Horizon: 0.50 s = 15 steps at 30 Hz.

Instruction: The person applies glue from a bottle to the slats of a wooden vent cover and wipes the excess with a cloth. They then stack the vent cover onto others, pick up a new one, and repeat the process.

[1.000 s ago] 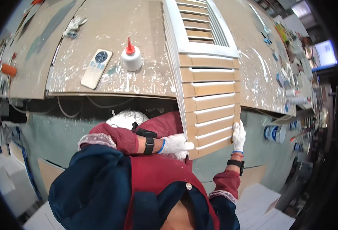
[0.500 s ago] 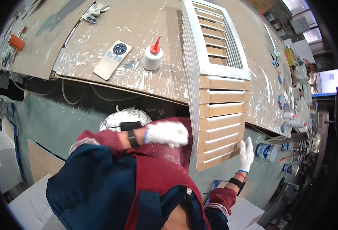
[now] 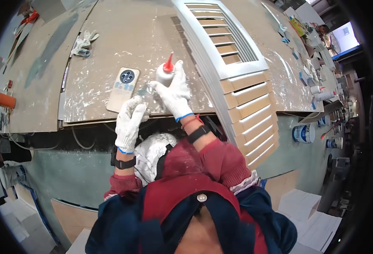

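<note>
My right hand (image 3: pixel 176 95), in a white knit glove, has its thumb and fingers round a white squeeze bottle (image 3: pixel 164 76) with a red pointed nozzle. The bottle stands upright on the workbench, partly covered by the glove. My left hand (image 3: pixel 130 122), gloved the same way, hovers by the bench's front edge, fingers loosely bent and apart, holding nothing. Just beyond it lies a phone (image 3: pixel 122 91), back side up. To the right, a stack of white louvred frames (image 3: pixel 243 70) overhangs the bench, with tan slats (image 3: pixel 254 110) showing at the near end.
The paint-spattered workbench (image 3: pixel 123 46) spreads ahead. A crumpled pair of gloves (image 3: pixel 84 42) and an orange cup (image 3: pixel 5 100) lie to the left. Paint buckets (image 3: pixel 303 133) stand on the floor at right. Boards (image 3: pixel 74 216) lean behind me on the left.
My right hand has come from beside the slats to the squeeze bottle. My left hand has moved left to near the phone. The view has turned.
</note>
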### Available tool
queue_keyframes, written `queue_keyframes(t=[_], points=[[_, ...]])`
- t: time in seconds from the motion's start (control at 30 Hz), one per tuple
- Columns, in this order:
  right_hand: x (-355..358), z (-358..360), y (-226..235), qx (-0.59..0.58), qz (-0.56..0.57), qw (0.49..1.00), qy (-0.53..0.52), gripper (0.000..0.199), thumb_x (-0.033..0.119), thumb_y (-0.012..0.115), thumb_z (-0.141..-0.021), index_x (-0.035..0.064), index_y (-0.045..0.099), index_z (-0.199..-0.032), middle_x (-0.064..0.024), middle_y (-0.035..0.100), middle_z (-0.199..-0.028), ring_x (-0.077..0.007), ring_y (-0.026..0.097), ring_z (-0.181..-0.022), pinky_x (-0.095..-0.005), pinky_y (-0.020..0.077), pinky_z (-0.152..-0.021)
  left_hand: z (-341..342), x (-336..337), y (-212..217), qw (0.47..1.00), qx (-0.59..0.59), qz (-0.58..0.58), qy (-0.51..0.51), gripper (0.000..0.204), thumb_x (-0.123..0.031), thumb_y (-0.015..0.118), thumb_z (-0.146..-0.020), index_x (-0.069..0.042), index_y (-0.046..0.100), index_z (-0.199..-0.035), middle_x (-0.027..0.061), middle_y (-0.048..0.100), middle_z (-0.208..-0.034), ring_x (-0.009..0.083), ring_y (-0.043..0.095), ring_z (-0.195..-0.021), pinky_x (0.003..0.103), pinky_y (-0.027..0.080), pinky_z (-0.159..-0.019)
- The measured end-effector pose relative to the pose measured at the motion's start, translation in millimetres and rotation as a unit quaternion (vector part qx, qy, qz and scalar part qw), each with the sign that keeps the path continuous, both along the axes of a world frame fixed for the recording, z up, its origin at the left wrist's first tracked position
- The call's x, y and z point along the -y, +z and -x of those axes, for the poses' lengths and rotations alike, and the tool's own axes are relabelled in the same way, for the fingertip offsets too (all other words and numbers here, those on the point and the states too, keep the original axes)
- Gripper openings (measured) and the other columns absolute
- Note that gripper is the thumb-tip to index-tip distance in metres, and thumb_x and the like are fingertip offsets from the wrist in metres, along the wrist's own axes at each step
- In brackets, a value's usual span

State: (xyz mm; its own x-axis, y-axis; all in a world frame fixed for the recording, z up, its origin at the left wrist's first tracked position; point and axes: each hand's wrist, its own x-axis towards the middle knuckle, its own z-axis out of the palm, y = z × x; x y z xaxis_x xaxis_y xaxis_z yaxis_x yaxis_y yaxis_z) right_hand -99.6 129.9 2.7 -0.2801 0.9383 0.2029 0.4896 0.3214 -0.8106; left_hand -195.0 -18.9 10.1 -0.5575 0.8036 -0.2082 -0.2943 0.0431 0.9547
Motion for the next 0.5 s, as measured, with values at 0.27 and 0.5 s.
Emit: queue_keyframes(t=[0.27,0.5], points=[[-13,6,-30,-0.279,0.179,0.942,0.050,0.066,0.010,0.085,-0.065,0.0030,0.050,-0.120,-0.0060,0.064,-0.100,-0.0129,0.063,-0.090,-0.0275,0.0516,-0.083,33,-16,-14,0.950,-0.294,-0.001,0.108,0.050,-0.011,0.069,-0.086,0.005,0.049,-0.130,0.0183,0.060,-0.120,0.0238,0.060,-0.107,0.035,0.048,-0.095],[48,-141,67,-0.395,0.303,0.860,0.115,0.069,-0.003,0.078,-0.069,0.0013,0.047,-0.130,-0.0073,0.058,-0.115,-0.0179,0.059,-0.108,-0.0336,0.0515,-0.092,87,-52,-20,0.956,-0.284,0.016,0.076,0.055,-0.017,0.068,-0.088,0.003,0.045,-0.134,0.0175,0.056,-0.125,0.0234,0.053,-0.117,0.035,0.044,-0.099]])
